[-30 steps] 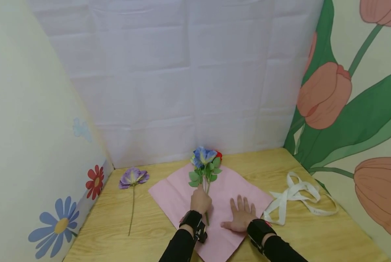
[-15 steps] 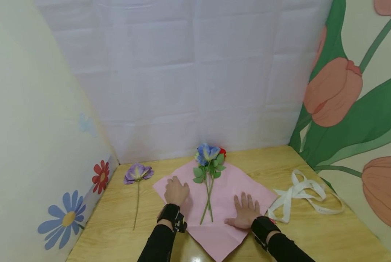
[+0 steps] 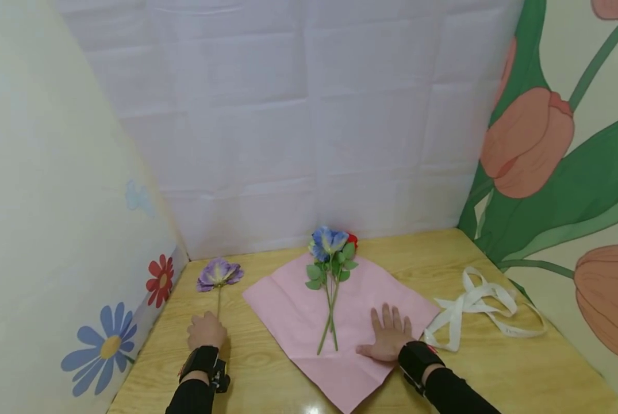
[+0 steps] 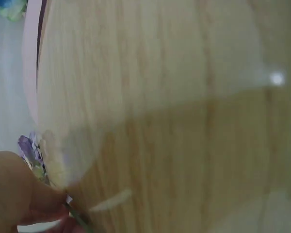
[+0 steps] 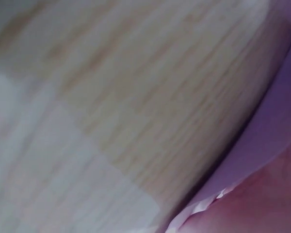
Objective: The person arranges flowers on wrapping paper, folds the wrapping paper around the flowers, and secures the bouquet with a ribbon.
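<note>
At the left, my left hand point(image 3: 207, 331) is on the stem of a purple artificial flower point(image 3: 219, 272). The left wrist view has thumb and finger pinching that green stem point(image 4: 77, 217), with the purple bloom point(image 4: 30, 149) behind them. Spread flat, my right hand point(image 3: 387, 333) presses on a pink sheet of wrapping paper point(image 3: 288, 299). On this paper lie a blue flower point(image 3: 328, 241) and a red flower point(image 3: 352, 240) with crossed green stems point(image 3: 330, 313). In the right wrist view, part of the right hand point(image 5: 252, 204) rests on the paper's edge point(image 5: 262, 131).
A loosely looped white ribbon point(image 3: 469, 305) lies right of the paper on the wooden table point(image 3: 257, 379). White sheeting point(image 3: 309, 126) hangs behind the table. Walls with painted flowers stand at left and right.
My left hand has let go of the stems on the paper and moved left to the purple flower's stem. The right hand has stayed on the paper.
</note>
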A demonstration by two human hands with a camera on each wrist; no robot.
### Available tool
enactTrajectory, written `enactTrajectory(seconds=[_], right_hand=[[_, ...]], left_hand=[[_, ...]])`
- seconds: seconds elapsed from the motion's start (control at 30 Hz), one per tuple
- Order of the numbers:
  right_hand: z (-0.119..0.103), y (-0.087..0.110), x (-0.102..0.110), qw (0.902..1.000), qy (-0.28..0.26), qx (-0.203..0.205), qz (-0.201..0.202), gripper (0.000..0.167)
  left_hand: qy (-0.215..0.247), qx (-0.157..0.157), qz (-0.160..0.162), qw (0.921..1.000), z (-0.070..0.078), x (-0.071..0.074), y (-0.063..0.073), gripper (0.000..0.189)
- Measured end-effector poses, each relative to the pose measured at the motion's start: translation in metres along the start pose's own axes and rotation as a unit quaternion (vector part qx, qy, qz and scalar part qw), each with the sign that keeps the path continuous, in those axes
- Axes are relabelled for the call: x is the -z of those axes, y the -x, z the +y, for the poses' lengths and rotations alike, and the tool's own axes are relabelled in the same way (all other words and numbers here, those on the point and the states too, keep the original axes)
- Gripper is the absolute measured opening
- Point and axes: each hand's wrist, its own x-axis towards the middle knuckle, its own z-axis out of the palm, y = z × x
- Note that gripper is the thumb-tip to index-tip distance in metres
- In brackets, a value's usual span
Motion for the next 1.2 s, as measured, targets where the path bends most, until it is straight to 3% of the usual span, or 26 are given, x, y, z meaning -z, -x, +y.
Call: enactTrajectory(seconds=[0.17,0.3,0.43,0.53,0.67,0.8,0.9,0.97,1.1,1.2], right_hand=[[0.002,0.001,0.001,0.9999,-0.003,0.004,0.009,0.113],[0.001,0.002,0.003,0.9999,-0.006,0.004,0.008,0.112],[-0.002,0.004,0.006,1.0000,-0.002,-0.001,0.005,0.110],[-0.003,0.004,0.007,1.0000,0.004,-0.001,0.009,0.110],[-0.003,0.004,0.007,0.9999,0.003,-0.001,0.014,0.109],[-0.005,0.005,0.008,1.0000,0.000,-0.003,0.009,0.109],[-0.008,0.008,0.010,1.0000,0.004,-0.006,0.003,0.109],[-0.011,0.010,0.011,0.9999,0.007,-0.010,-0.001,0.108],[-0.015,0.014,0.012,0.9999,0.008,-0.012,-0.002,0.106],[-0.016,0.015,0.013,0.9999,0.008,-0.013,-0.002,0.105]], left_hand=[[0.006,-0.027,-0.013,0.9995,0.007,0.008,-0.004,0.023],[0.051,-0.036,0.006,0.9980,0.033,0.014,-0.003,0.013],[0.117,-0.076,0.048,0.9890,0.082,0.017,0.003,0.010],[0.161,-0.122,0.063,0.9773,0.127,0.015,0.010,0.022],[0.207,-0.165,0.052,0.9630,0.181,-0.003,0.024,0.025],[0.229,-0.187,0.026,0.9551,0.217,-0.033,0.039,0.006],[0.236,-0.182,0.008,0.9545,0.230,-0.055,0.047,0.023],[0.229,-0.171,0.001,0.9582,0.232,-0.068,0.052,0.029],[0.218,-0.159,-0.004,0.9629,0.226,-0.087,0.058,0.020],[0.211,-0.160,-0.005,0.9643,0.221,-0.093,0.058,0.011]])
